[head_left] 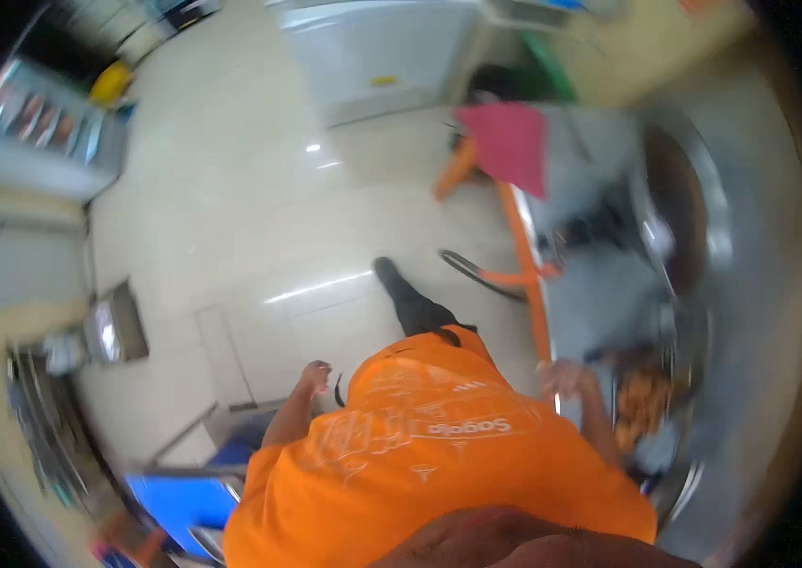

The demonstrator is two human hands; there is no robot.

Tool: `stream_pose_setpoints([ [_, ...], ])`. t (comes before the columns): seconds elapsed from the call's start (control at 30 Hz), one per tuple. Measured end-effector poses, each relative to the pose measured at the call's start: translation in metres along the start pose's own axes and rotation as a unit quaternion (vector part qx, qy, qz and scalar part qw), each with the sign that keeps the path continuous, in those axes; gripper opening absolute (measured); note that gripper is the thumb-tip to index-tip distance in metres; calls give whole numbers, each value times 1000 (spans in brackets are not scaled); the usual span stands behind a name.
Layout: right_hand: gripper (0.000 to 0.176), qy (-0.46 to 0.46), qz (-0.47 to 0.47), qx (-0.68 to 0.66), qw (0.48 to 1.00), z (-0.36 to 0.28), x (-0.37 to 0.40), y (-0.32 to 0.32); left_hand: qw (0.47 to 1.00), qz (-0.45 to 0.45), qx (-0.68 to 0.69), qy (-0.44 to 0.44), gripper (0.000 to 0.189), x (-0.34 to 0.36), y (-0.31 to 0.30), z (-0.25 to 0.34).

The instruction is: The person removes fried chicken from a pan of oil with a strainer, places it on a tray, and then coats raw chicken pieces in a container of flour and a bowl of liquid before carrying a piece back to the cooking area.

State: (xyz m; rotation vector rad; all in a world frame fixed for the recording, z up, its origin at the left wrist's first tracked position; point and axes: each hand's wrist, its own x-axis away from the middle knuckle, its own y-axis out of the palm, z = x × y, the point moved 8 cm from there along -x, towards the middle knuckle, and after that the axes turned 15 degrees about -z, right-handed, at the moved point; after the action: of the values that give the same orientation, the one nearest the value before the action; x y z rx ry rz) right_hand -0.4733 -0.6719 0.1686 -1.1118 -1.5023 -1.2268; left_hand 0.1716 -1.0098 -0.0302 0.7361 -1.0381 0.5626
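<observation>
By right hand, food-filled pan

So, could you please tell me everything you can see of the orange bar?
The orange bar looks like a long, straight painted tube above the pale floor. A curved orange branch joins it midway; an orange leg shows at its far end by a pink cloth. The right hand meets its near end; blur hides the grip.

Steel counter at right; dark round pan and orange-brown food lying on it.
</observation>
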Motion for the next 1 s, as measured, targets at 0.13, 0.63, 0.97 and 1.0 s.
stream_pose_setpoints([
  [0.13,16,-37,43,390,919,-287,-11,48,936,10,-340,92,32,-17,-5,73],
  [0.63,36,-275,122,752,586,-947,-81,287,834,465,45,294,34,161,-199,243],
  [0.97,28,-273,-202,781,524,-1032,-178,746,723,565,97,385,34,329,-417,192],
  [1.0,28,-269,-237,749,557,-1042,-183,787,708,579,90,394,35,363,-434,198],
])
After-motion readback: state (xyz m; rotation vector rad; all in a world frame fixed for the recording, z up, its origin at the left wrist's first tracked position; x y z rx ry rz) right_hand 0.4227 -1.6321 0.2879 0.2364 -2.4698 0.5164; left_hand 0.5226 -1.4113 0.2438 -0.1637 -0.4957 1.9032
